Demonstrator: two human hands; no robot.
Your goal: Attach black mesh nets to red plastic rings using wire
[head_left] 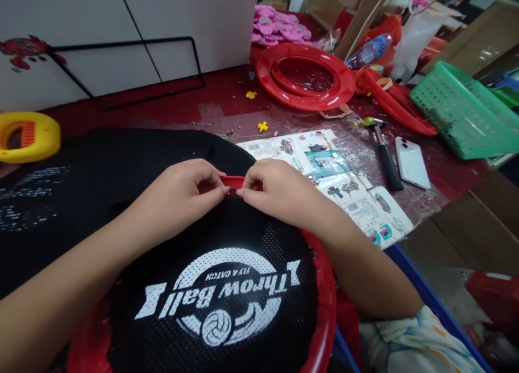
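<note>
A round black mesh net (219, 227) with white "Throw Ball" lettering lies over a red plastic ring (323, 302) in front of me. The lettering reads upside down from here. At the far side of the ring, my left hand (188, 189) pinches the net's edge between thumb and fingers. My right hand (278, 189) does likewise just beside it, so the two thumb tips nearly meet. Between them shows a short stretch of red rim. Whatever fine detail lies under the fingertips is hidden.
More black mesh (93, 184) spreads left, near a yellow handle-like part (38, 138). Beyond are a black wire frame (121, 44), red rings (267, 84) and pink pieces (279, 27). Rightward lie printed card (348, 200), a hammer (387, 159), a phone (412, 162) and a green basket (462, 111).
</note>
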